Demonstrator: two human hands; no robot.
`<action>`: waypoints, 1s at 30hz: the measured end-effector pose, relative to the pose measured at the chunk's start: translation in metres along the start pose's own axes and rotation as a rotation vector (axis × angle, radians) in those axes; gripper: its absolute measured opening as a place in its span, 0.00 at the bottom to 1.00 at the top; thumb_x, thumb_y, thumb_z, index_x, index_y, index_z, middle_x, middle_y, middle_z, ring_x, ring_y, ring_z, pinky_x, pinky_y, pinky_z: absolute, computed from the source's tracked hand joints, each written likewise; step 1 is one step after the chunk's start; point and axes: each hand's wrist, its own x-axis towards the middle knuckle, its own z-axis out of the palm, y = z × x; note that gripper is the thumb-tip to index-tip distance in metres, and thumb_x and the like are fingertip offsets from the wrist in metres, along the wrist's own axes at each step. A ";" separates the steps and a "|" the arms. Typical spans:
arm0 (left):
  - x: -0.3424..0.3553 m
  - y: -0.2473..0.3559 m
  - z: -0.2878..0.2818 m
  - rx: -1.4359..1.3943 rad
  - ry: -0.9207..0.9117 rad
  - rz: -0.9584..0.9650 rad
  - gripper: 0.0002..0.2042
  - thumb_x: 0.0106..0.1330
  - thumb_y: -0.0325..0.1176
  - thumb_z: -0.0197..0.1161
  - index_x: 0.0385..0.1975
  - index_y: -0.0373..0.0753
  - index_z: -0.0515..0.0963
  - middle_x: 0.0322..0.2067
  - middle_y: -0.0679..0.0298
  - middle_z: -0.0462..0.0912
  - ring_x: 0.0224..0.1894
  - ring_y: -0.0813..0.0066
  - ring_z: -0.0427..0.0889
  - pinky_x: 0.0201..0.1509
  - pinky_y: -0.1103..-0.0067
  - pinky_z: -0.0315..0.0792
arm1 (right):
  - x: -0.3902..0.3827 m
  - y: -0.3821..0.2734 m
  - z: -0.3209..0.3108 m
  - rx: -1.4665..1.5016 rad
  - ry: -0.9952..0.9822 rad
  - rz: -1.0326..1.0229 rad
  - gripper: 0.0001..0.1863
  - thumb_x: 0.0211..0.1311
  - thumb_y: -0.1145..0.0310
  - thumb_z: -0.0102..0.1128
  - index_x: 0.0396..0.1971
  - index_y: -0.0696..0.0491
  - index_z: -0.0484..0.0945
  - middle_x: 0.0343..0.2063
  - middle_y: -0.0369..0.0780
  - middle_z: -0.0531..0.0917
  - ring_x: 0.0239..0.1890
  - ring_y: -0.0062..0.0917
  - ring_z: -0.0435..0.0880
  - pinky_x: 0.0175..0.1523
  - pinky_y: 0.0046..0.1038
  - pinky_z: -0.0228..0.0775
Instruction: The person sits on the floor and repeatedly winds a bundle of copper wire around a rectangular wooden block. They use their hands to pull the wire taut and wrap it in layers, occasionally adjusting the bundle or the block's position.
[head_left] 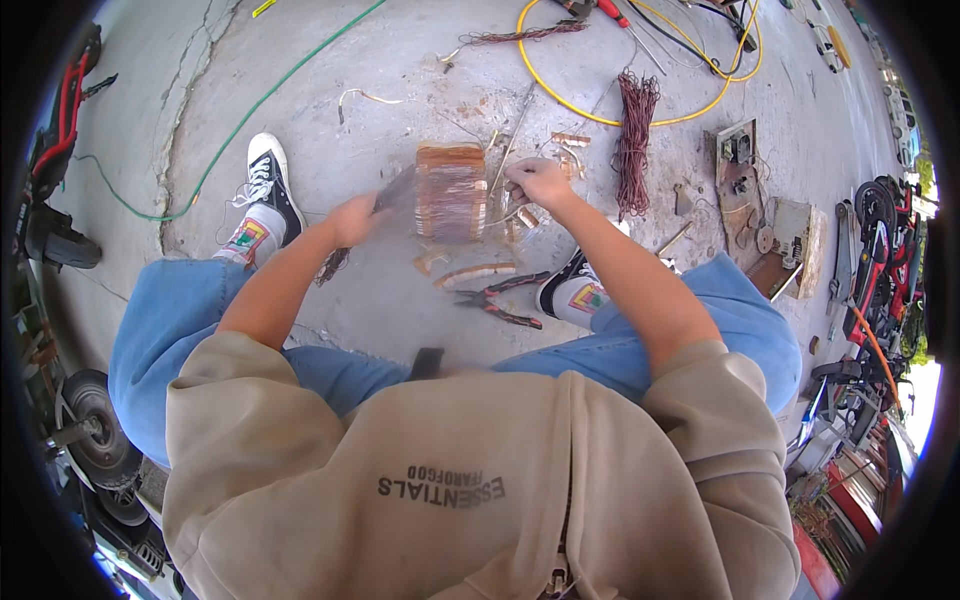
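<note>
A block-shaped winding of copper wire (450, 200), orange-brown at its far end, lies on the concrete between my feet. To its left my left hand (352, 218) is closed around a dark reddish wire bundle (333, 265); the part toward the winding is smeared by motion. My right hand (538, 182) is at the winding's right side, thumb and fingers pinched together. What the pinch holds, if anything, is too small to make out. Black-and-red pliers (505, 300) lie just nearer than the winding, beside a curved pale-and-brown strip (475, 275).
A tied bundle of dark red wire (636, 145) lies to the right, near a yellow hose (545, 85). A green cord (265, 100) crosses the floor at left. Rusty metal parts (740, 175) sit at far right. My shoes (272, 185) flank the work; motorbikes stand at both sides.
</note>
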 end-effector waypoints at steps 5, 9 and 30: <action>-0.008 -0.010 0.009 0.003 -0.091 -0.066 0.21 0.69 0.45 0.52 0.46 0.30 0.72 0.43 0.41 0.78 0.48 0.48 0.77 0.53 0.64 0.68 | -0.005 -0.003 0.018 0.140 -0.213 -0.084 0.16 0.53 0.73 0.65 0.43 0.62 0.80 0.35 0.43 0.85 0.32 0.23 0.84 0.40 0.24 0.77; -0.002 -0.009 0.020 0.267 -0.091 0.087 0.19 0.67 0.42 0.52 0.45 0.30 0.72 0.37 0.41 0.80 0.42 0.46 0.80 0.48 0.63 0.72 | 0.006 0.008 0.034 0.187 -0.252 -0.125 0.18 0.52 0.76 0.64 0.45 0.62 0.79 0.39 0.43 0.85 0.39 0.25 0.83 0.44 0.24 0.76; 0.017 0.028 -0.032 0.153 -0.050 0.154 0.17 0.54 0.37 0.64 0.41 0.35 0.77 0.36 0.46 0.81 0.40 0.48 0.79 0.45 0.63 0.72 | -0.002 0.021 0.051 0.662 -0.242 0.125 0.19 0.56 0.79 0.63 0.49 0.62 0.75 0.42 0.42 0.81 0.44 0.25 0.81 0.48 0.27 0.77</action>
